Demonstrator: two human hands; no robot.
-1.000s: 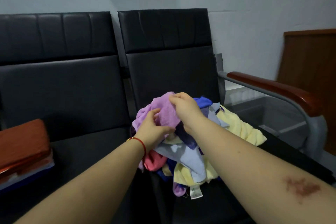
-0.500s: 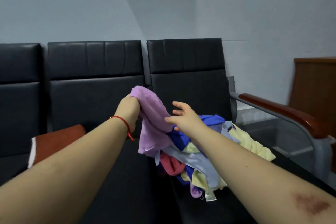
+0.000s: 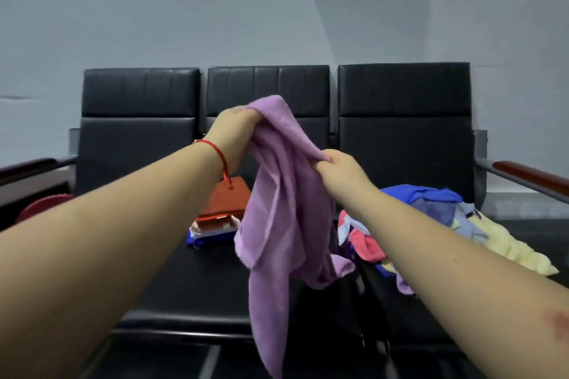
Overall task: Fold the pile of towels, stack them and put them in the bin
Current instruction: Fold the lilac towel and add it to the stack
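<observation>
A purple towel [image 3: 277, 224] hangs in the air over the middle seat of a black bench [image 3: 200, 292]. My left hand [image 3: 234, 132] grips its top corner, raised in front of the middle backrest. My right hand [image 3: 338, 166] pinches the towel's edge a little lower and to the right. The cloth droops in loose folds below both hands. A pile of towels [image 3: 446, 224], blue, pink, yellow and pale blue, lies on the right seat behind my right forearm. No bin is in view.
A red-brown folder [image 3: 226, 203] on a small stack of flat items lies on the middle seat, partly behind the towel. Wooden armrests stand at the far right [image 3: 529, 175] and far left [image 3: 24, 164]. A grey wall rises behind the bench.
The purple towel was lifted off the pile and carried left, over the middle seat. My right hand, open half a second ago, now pinches its edge. The view has pulled back and up.
</observation>
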